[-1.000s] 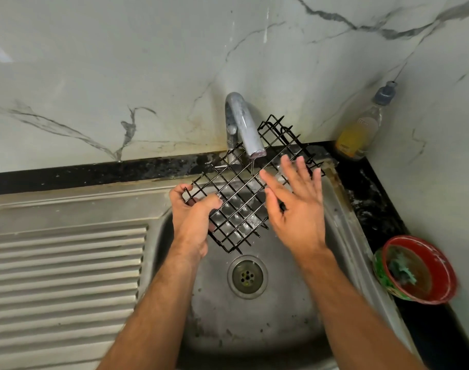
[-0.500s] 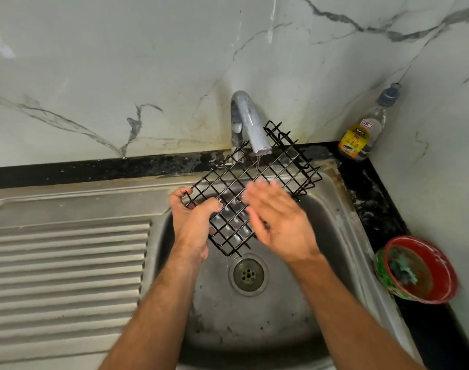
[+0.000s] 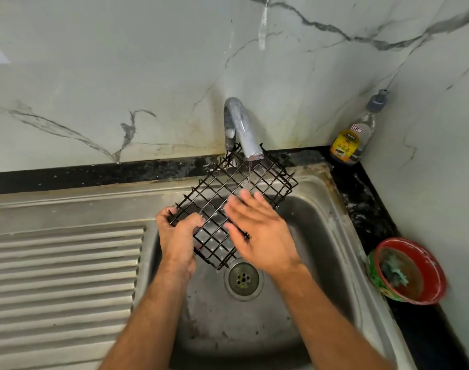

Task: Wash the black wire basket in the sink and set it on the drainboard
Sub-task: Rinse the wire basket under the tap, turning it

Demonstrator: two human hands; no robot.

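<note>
Held tilted over the sink (image 3: 332, 236) under the tap (image 3: 244, 134), the basket (image 3: 236, 193) is gripped at one corner by the left hand (image 3: 178, 236) while the flat right hand (image 3: 257, 231) rubs it, so wet wire could slip loose.

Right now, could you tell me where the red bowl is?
In the head view, the red bowl sits far right on the black counter, beside the steel sink, nearer than the soap bottle.
</note>
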